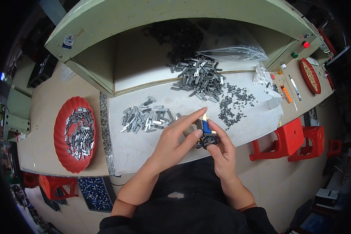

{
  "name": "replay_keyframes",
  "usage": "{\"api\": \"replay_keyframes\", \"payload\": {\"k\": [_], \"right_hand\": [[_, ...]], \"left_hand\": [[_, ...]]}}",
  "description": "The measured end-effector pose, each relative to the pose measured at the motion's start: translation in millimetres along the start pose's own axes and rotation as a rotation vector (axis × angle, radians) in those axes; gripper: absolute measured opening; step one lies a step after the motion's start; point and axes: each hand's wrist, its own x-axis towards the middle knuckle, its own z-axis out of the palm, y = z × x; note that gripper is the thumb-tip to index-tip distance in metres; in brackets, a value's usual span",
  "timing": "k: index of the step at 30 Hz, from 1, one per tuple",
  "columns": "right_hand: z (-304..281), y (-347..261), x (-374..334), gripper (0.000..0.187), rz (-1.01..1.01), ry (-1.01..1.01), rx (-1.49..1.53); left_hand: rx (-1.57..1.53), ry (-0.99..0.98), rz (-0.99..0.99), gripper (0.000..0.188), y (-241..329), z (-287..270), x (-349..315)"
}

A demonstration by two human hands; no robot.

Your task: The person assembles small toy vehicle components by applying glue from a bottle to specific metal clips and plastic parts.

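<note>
Close in front of my body, over the near edge of the white work surface, both hands hold a small toy figure on wheels. It has cream and blue parts, a dark seat-like frame and a black spoked wheel facing me. My left hand grips it from the left, thumb against its side and forefinger stretched up to its top. On the right, my right hand has its thumb at the wheel and its fingers behind. My fingers hide part of the toy. Nearest my left hand lies a loose pile of grey and silvery oblong pieces.
A larger heap of similar pieces lies by the green cabinet, with tiny dark parts beside it. A scalloped red tray of pieces stands at left. At right are an orange cutter, a clear bottle and red stools.
</note>
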Motion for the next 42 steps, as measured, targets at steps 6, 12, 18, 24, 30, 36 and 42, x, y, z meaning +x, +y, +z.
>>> {"api": "replay_keyframes", "payload": {"k": [6,12,18,24,30,36,42], "right_hand": [[2.4,-1.3,-0.5,0.055,-0.097,0.009,-0.211],[4.1,-2.4,-2.4,0.066,-0.122,0.049,-0.279],[1.2,-6.1,0.5,0.067,-0.253,0.107,-0.455],[-1.5,-3.5,-2.0,0.068,-0.269,0.070,-0.444],[-4.5,-4.7,-2.4,0.064,-0.417,0.097,-0.563],[-6.3,-5.8,-4.1,0.064,-0.408,0.103,-0.555],[-6.7,-7.7,-2.6,0.061,-0.336,0.205,-0.455]], "left_hand": [[-0.151,0.035,0.033,0.041,-9.8,0.2,-3.5],[-0.212,-0.017,-0.003,0.040,-10.0,-7.1,-5.4],[-0.008,-0.029,0.105,0.037,-8.9,-15.4,1.9],[-0.224,-0.071,0.061,0.034,-7.9,-12.9,-0.6],[-0.416,-0.117,-0.020,0.036,-6.8,-4.3,-1.5],[-0.444,-0.125,-0.028,0.037,-9.6,0.4,-1.6],[-0.539,-0.121,-0.119,0.040,-10.2,10.5,1.8]]}}
